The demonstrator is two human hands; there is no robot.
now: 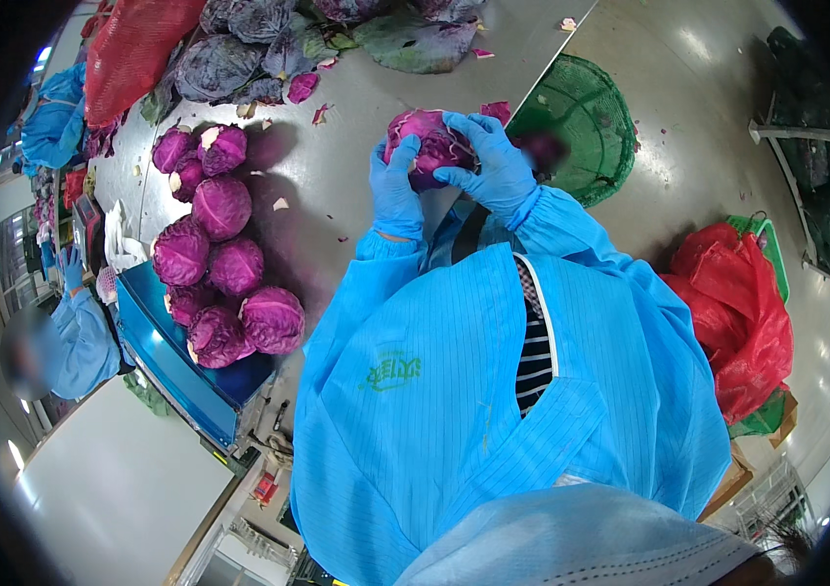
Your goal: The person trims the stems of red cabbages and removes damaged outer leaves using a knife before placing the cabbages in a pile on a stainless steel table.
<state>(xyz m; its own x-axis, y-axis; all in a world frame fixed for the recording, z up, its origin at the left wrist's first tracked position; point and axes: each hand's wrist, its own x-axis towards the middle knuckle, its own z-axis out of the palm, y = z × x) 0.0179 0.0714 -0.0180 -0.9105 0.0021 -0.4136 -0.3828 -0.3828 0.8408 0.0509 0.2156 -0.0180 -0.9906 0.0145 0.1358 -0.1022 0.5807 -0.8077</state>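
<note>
Both my hands wear blue gloves and hold one red cabbage point(431, 146) over the metal table's near edge. My left hand point(395, 195) grips its left side, thumb on top. From the right, my right hand point(495, 168) presses thumb and fingers against it. A dark purple, motion-smeared piece point(544, 151), perhaps a leaf, is at the mouth of the green mesh basket point(620, 146) beside my right hand. To the left, several smooth trimmed red cabbages point(222, 207) are grouped on the table and a blue chute point(156, 313).
Untrimmed cabbages point(219, 68) with loose outer leaves point(415, 41) lie at the table's far side, by a red mesh sack point(136, 59). Leaf scraps dot the metal table point(337, 146). Right of me is a red bag point(732, 313). Co-workers in blue point(83, 337) stand at left.
</note>
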